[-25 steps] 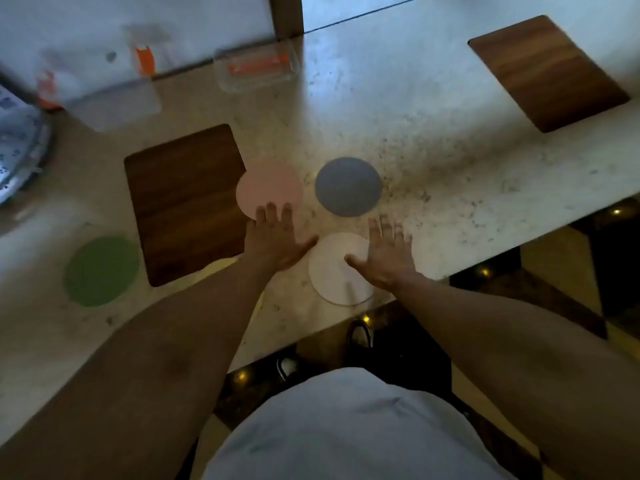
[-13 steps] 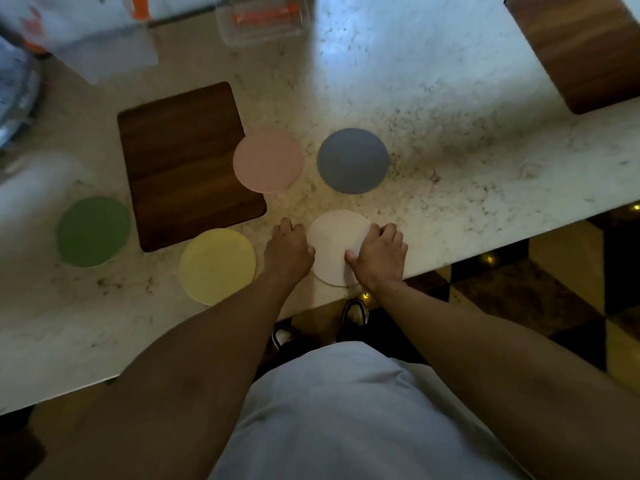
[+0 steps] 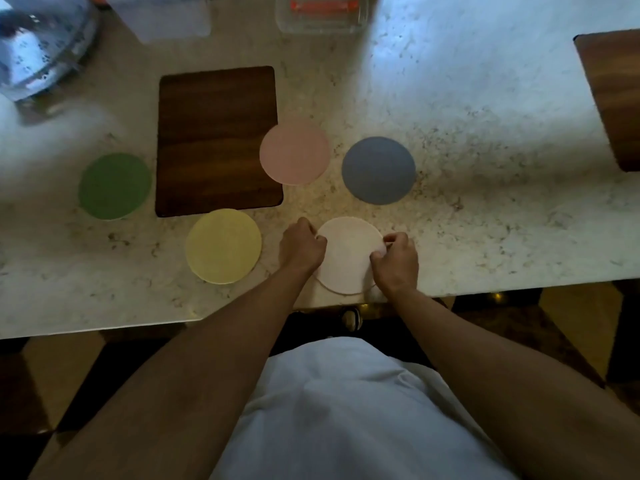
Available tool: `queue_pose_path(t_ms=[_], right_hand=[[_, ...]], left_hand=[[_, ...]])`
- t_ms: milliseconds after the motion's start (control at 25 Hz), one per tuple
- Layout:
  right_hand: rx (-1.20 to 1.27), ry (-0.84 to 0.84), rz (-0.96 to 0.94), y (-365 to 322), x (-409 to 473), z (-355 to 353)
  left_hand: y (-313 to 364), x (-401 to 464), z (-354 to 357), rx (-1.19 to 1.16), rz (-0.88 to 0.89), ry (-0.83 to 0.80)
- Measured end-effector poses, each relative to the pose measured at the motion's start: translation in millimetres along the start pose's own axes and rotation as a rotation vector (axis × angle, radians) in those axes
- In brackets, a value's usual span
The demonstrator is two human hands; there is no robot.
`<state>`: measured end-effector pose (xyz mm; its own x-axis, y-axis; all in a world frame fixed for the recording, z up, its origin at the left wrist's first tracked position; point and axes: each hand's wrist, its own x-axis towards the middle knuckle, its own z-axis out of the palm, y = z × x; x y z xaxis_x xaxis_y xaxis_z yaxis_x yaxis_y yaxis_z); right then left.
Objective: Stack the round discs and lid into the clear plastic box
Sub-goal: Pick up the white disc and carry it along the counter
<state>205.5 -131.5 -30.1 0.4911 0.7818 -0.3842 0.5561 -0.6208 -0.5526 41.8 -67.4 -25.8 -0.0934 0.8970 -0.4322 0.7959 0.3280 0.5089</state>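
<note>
Several flat round discs lie on the marble counter. A white disc (image 3: 348, 254) sits near the front edge, and both hands pinch it. My left hand (image 3: 302, 244) grips its left rim with curled fingers. My right hand (image 3: 394, 258) grips its right rim. A yellow disc (image 3: 223, 245) lies to the left, a green disc (image 3: 115, 186) farther left. A pink disc (image 3: 294, 151) overlaps the corner of a wooden board, and a blue-grey disc (image 3: 378, 170) lies to its right. The clear plastic box (image 3: 320, 12) with orange clips stands at the back edge.
A dark wooden board (image 3: 216, 140) lies behind the yellow disc, and another wooden board (image 3: 613, 98) sits at the far right. A clear glass lid or bowl (image 3: 41, 46) is at the back left. The counter's front edge (image 3: 485, 291) runs just below my hands.
Both hands drew back toward the front edge and curled from flat, spread fingers onto the two sides of the white disc. The camera tilted down and closer.
</note>
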Motion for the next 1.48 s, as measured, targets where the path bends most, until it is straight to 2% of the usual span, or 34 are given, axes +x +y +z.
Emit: queue_pose_path(t_ms=[240,400,560,760,880,1120,1320,1480], right_hand=[[0.094,0.012,0.076,9,13,-13],[0.168,0.015,0.082,8,13,-18],[0.233,0.053,0.015,3,22,-28],[0.295,0.066,-0.023,-6,75,-53],[0.335,0.022,-0.04,-18,113,-68],[0.273,-0.036,-0.066,-31,174,-81],[0.217,-0.015,-0.025,-30,200,-79],[0.177,-0.032,-0.025,-25,207,-74]], left_hand=[[-2,17,-2,-0.103,-0.035,-0.098],[2,32,-5,-0.207,0.033,-0.131],[17,46,-13,-0.253,0.081,-0.114],[58,66,-18,-0.276,0.131,-0.065],[87,78,-14,-0.249,0.079,0.021],[130,107,-5,-0.24,-0.174,0.126],[144,126,2,-0.198,-0.157,0.065],[142,135,9,-0.136,-0.088,0.081]])
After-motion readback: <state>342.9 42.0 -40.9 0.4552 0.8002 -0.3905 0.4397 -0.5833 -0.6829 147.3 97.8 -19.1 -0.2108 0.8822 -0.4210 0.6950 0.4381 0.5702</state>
